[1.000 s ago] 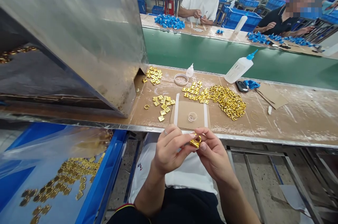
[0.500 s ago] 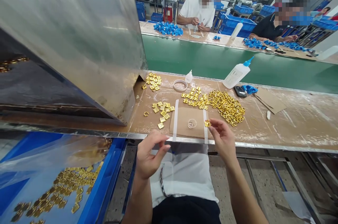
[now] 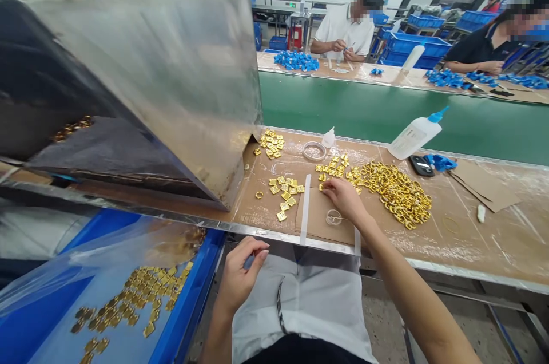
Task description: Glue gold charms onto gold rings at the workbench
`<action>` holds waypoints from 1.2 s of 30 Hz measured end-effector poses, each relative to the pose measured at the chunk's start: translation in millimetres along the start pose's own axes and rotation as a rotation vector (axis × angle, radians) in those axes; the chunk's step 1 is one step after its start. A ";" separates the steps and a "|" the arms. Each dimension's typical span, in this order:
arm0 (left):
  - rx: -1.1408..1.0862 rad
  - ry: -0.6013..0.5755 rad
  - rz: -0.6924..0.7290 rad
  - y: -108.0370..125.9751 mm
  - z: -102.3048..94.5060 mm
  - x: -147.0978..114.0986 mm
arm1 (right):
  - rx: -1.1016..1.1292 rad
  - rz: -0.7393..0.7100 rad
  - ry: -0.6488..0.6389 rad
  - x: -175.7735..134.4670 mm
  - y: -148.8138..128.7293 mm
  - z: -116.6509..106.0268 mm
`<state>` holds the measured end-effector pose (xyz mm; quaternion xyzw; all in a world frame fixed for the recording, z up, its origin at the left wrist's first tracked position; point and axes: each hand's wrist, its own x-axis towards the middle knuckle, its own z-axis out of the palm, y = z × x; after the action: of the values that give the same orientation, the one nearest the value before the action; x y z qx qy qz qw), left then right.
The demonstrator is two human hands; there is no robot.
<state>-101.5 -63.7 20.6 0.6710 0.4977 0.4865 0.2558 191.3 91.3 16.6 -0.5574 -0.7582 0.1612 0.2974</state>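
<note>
My right hand (image 3: 345,198) reaches over the cardboard pad (image 3: 319,212), its fingertips pinched at a small gold square-topped ring (image 3: 321,186), which they partly cover. Just beyond lies a cluster of similar gold pieces (image 3: 332,167). My left hand (image 3: 241,272) hovers in front of the table edge with thumb and index finger brought together; whatever may be between them cannot be made out. Flat gold squares (image 3: 288,195) are scattered left of the pad, near a single gold ring (image 3: 259,195). A big heap of gold rings (image 3: 397,195) lies to the right. On the pad sits a small clear round dish (image 3: 333,217).
A metal hood (image 3: 171,78) stands at the left above a blue crate (image 3: 206,261) of gold squares. Behind the pad are a tape roll (image 3: 314,150), a small bottle (image 3: 329,138) and a large glue bottle (image 3: 414,136). Two co-workers sit across the green belt (image 3: 334,101).
My right hand has moved left and forward across the pad with the gold ring, to the cluster's near edge. My left hand has drawn back from the table edge. The view has shifted left.
</note>
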 end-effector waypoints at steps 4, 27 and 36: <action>0.017 -0.035 -0.070 -1.0 0.7 -3.7 | -0.062 -0.072 -0.004 5.3 11.0 2.0; 0.593 -0.377 -0.286 -2.9 52.3 70.2 | 0.214 0.285 0.390 -122.8 10.0 -24.2; 0.004 -0.337 -0.084 -7.9 61.6 62.2 | 0.285 0.249 0.313 -124.9 -1.6 -20.8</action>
<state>-46.9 5.0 14.4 0.7223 0.4764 0.3549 0.3542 228.4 -28.6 -0.3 -0.6172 -0.5980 0.2136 0.4646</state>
